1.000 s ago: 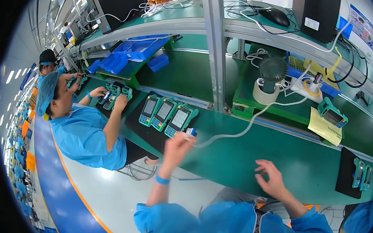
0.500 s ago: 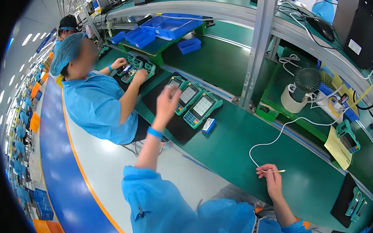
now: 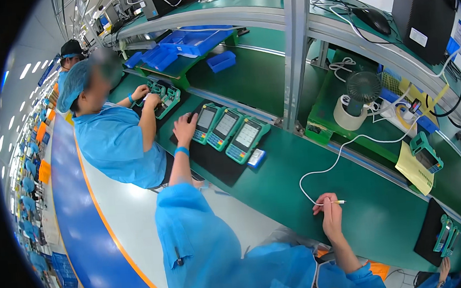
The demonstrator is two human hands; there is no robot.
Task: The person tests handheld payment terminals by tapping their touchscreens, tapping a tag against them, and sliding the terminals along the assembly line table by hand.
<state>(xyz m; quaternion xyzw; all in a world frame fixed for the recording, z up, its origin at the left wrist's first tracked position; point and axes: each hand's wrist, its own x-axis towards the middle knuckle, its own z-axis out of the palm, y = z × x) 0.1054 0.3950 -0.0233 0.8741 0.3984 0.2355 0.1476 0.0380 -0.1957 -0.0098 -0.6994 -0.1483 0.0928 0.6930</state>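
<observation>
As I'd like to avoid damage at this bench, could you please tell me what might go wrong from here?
The cable in the right hand loops over the bench and might snag. The left hand, beside the row's left terminal, could push it into the middle terminal. The blue block by the right terminal might get knocked.

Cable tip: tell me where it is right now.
In the head view, right of centre, the cable tip pokes out of the right hand, over the green table and left of the yellow sheet.
</observation>
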